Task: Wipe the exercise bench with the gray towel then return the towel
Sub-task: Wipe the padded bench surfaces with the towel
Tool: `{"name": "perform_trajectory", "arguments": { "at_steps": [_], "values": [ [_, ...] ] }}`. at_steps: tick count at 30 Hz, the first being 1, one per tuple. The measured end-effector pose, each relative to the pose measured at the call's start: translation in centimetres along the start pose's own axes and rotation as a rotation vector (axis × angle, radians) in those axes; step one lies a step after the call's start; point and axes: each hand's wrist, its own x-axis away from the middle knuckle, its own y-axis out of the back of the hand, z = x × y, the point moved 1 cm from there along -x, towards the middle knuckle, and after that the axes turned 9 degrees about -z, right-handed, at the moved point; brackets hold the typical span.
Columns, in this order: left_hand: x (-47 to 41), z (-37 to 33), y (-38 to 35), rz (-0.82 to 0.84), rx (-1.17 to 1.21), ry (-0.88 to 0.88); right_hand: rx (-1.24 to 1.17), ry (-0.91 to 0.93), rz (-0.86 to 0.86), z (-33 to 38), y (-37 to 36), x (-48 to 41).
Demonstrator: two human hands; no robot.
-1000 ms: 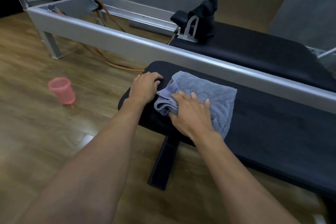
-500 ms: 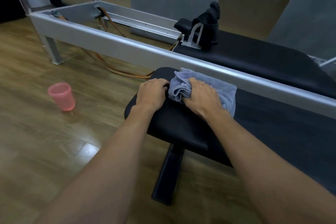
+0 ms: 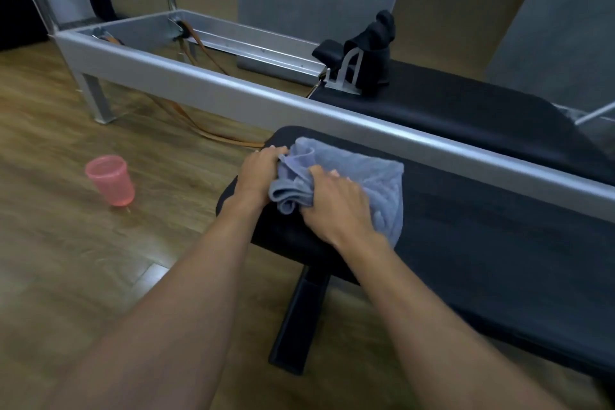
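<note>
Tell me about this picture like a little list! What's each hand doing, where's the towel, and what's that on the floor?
towel: gray towel lies partly bunched on the black bench, at its left end
right hand: right hand grips the towel's bunched folds
left hand: left hand sits on the bench end, touching the towel; grip unclear
floor: pink cup stands upright on the wood floor, left of the bench
behind: silver metal frame runs along the bench's far side
</note>
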Motion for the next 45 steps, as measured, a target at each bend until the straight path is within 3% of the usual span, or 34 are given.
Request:
{"name": "perform_trajectory", "arguments": {
  "at_steps": [2,5,12,16,24,37,45],
  "values": [
    [0.2,-0.1,0.7,0.032,0.175,0.089,-0.057,0.059,0.011,1.1,0.7,4.0],
    [0.4,-0.3,1.2,0.024,0.093,0.034,-0.084,0.109,0.12,0.7,1.1,6.7],
    [-0.8,-0.8,2.4,-0.06,0.361,0.136,-0.111,-0.043,0.108,-1.3,-0.2,-1.7],
    [-0.7,-1.2,3.3,-0.117,0.469,0.122,-0.099,-0.031,0.092,-1.6,-2.4,-7.7],
    [-1.9,-0.2,5.1,-0.184,0.445,0.156,-0.034,0.044,0.067,-0.1,-4.8,-12.2],
    [0.0,-4.1,7.1,-0.099,0.407,0.146,-0.092,0.342,0.168,4.3,-1.1,5.4],
    [0.4,-1.5,8.2,-0.334,0.282,0.118,-0.11,0.156,0.108,1.6,-1.5,-6.2]
  ]
}}
